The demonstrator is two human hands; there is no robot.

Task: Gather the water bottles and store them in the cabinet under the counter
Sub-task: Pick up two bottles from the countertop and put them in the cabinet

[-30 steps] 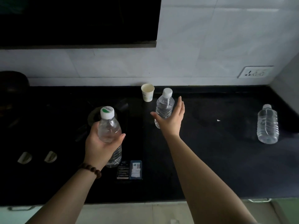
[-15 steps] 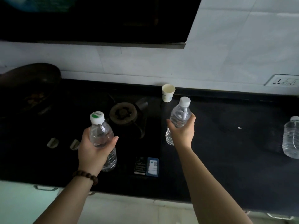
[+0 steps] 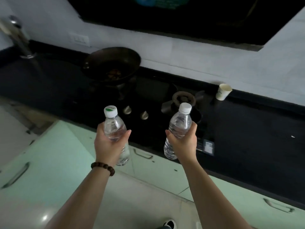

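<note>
Gripping one upright water bottle in each hand, the left hand (image 3: 109, 144) and right hand (image 3: 184, 142) hold them above the counter edge, with the pale-green cabinet doors (image 3: 145, 164) directly below, nearer the left.

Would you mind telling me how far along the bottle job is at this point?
Done: two bottles are off the counter. In hand: the left hand grips the green-capped bottle, and the right hand grips the white-capped bottle. Left: nothing is stored yet; the cabinet doors in view look closed, so one must be opened and the bottles set inside.
</note>
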